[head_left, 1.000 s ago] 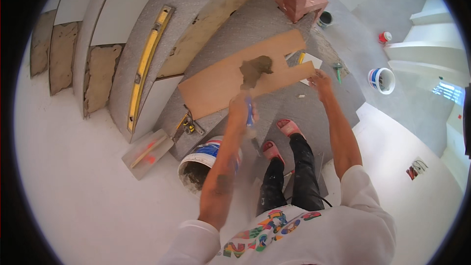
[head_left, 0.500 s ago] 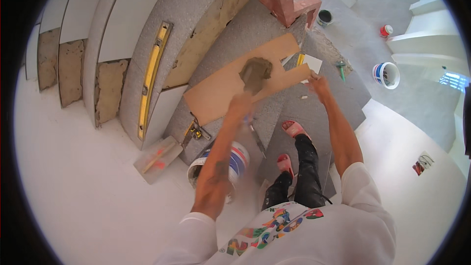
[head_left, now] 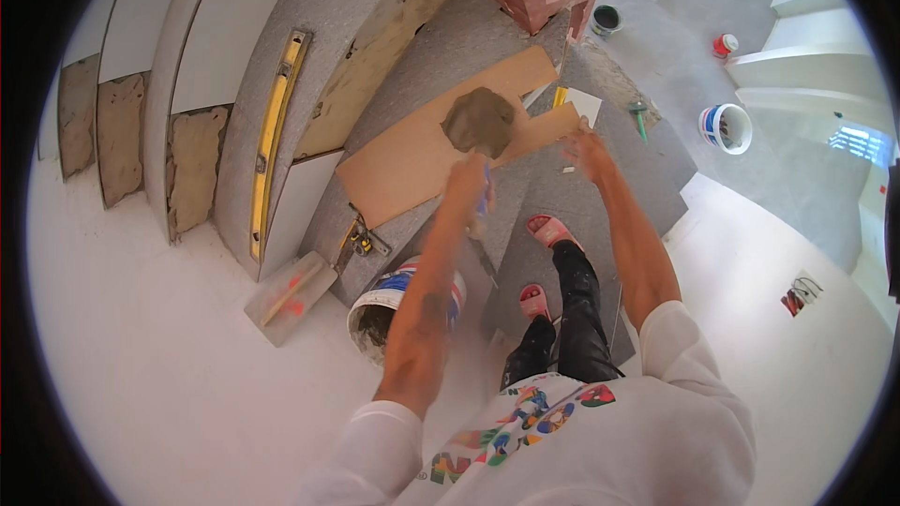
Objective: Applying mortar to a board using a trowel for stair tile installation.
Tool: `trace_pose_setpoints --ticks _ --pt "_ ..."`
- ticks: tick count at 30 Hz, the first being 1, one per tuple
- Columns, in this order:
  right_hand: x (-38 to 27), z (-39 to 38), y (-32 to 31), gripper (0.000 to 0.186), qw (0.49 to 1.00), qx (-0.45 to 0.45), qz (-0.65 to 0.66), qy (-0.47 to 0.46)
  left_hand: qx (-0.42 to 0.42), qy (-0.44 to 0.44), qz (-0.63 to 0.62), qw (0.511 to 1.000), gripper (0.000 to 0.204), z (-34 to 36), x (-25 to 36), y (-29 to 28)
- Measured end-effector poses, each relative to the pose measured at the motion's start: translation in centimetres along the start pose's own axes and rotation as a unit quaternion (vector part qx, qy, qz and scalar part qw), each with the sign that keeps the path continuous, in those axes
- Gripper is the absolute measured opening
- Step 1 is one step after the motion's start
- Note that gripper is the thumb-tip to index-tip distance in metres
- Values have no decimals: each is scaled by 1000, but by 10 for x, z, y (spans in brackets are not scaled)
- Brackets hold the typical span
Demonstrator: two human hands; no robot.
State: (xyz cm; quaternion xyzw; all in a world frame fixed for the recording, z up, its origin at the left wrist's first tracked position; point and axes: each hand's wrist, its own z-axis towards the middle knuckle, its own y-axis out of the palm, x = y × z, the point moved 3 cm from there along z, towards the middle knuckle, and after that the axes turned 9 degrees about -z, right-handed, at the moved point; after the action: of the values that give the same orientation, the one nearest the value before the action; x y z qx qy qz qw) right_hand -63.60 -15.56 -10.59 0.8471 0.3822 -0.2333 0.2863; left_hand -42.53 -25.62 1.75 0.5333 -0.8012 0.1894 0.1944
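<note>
A flat tan tile [head_left: 398,169] with a step-shaped cut lies across the grey stair tread. On its upper face sits a patch of wet grey mortar [head_left: 480,120]. My left hand [head_left: 465,184], blurred by motion, is closed round a trowel at the mortar's near edge; a bit of its blue handle [head_left: 486,189] shows. The trowel's blade cannot be told apart from the mortar. My right hand [head_left: 589,152] is closed at the tile's narrow right end, its fingertips partly hidden and smeared.
A tipped bucket of mortar [head_left: 375,305] lies under my left forearm. Beside it are a flat plastering trowel [head_left: 291,298] and a small yellow-black tool [head_left: 361,239]. A yellow spirit level [head_left: 278,145] rests on the step to the left. A white bucket [head_left: 727,128] stands at right.
The mortar patch looks broader and flatter on the tile. My left hand has moved a little up and right across the tile; my right hand stays at its end. The whole view has shifted slightly.
</note>
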Motion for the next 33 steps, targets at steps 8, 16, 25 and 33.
trace_pose_setpoints --ticks 8,16,25,33 --pt "0 -14 -6 76 987 -6 -155 35 -26 105 250 962 38 -9 9 -7" --pt "43 -35 -3 81 993 14 -116 27 -165 145 593 775 30 7 63 19" --pt "138 -103 -63 70 922 -109 -369 46 -70 -71 162 982 41 -58 19 -34" --pt "204 -275 -15 57 824 -247 -507 55 -135 -155 -324 924 38 -26 -44 -5"
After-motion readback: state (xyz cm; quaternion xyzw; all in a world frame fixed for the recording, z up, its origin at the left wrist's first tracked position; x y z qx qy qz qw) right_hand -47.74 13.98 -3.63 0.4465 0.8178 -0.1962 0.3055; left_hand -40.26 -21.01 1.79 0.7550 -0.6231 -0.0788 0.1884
